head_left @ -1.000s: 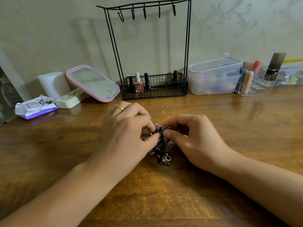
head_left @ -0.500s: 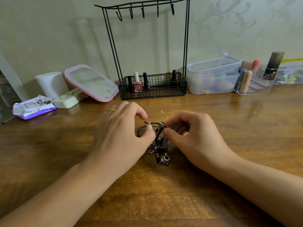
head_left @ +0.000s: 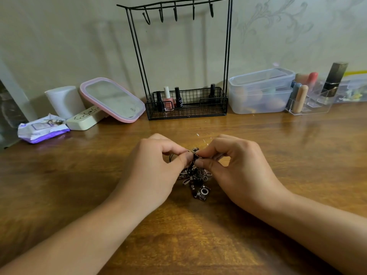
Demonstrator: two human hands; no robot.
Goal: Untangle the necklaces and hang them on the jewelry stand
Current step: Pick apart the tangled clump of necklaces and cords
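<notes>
Dark metal necklaces in one tangled clump (head_left: 195,175), on brown wooden table (head_left: 278,151) before black wire jewelry stand (head_left: 179,56), pinched on top by left hand (head_left: 156,171) and right hand (head_left: 236,171); better teased apart loop by loop, never tugged.

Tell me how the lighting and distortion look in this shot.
Head view: dim warm light; soft glare on the wooden table; the jewelry stand casts faint shadows on the wall; wide-angle bending tilts its posts; the necklace tangle is slightly soft.

A black wire jewelry stand (head_left: 178,56) is set on a brown wood-grain table (head_left: 198,245). A pink-rimmed mirror (head_left: 113,100) and a purple-and-white packet (head_left: 42,131) are seen, against a pale wall (head_left: 59,36) patterned with faint scrolls.
</notes>
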